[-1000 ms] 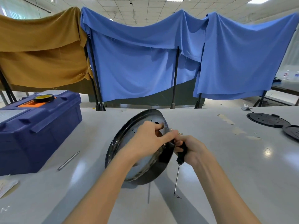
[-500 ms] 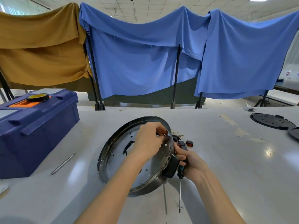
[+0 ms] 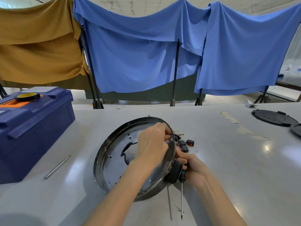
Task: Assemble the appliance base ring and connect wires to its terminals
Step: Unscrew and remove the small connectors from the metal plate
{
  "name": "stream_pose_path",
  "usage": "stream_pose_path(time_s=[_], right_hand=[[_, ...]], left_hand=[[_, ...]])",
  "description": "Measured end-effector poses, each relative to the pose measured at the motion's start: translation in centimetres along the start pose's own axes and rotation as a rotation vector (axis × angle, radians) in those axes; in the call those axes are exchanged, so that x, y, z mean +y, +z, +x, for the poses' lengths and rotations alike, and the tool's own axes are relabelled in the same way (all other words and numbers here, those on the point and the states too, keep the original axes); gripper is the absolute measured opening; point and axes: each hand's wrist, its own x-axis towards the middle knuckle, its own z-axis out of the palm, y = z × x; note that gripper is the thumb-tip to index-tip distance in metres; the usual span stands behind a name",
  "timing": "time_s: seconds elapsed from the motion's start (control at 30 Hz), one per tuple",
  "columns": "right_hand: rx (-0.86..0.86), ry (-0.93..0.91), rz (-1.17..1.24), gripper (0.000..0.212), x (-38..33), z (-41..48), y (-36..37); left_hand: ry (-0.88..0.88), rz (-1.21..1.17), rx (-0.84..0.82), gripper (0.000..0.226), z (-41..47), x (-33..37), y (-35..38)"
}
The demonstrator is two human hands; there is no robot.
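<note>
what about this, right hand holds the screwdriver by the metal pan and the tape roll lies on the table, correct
Not quite. The head view shows the tape roll on the blue toolbox, not the table. The right hand does hold the screwdriver by the metal pan.

left grip (image 3: 153,144) and right grip (image 3: 193,168) close together, both tightly curled, right one nearer the body

Bright overhead light; table (image 3: 244,168) glare; edges warped
</note>
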Motion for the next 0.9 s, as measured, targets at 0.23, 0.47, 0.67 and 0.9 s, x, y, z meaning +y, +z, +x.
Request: stream_pose_path(time_s=[0.23, 0.47, 0.67, 0.9], right_hand=[[0.012, 0.008, -0.003, 0.017, 0.3, 0.0, -0.3], [0.037, -0.003, -0.024, 0.022, 0.2, 0.0, -0.3], [0.023, 0.015, -0.023, 0.022, 0.1, 0.0, -0.1], [0.029, 0.004, -0.05, 0.02, 0.1, 0.0, -0.1]], left_hand=[[-0.221, -0.392, -0.008, 0.019, 1.4, -0.7, -1.1], [-0.334, -0.548, -0.049, 0.028, -0.1, -2.6, -0.6], [-0.31, -0.596, -0.021, 0.029, 0.0, -2.9, -0.3], [-0.288, -0.583, -0.004, 0.036, -0.3, -2.9, -0.2]])
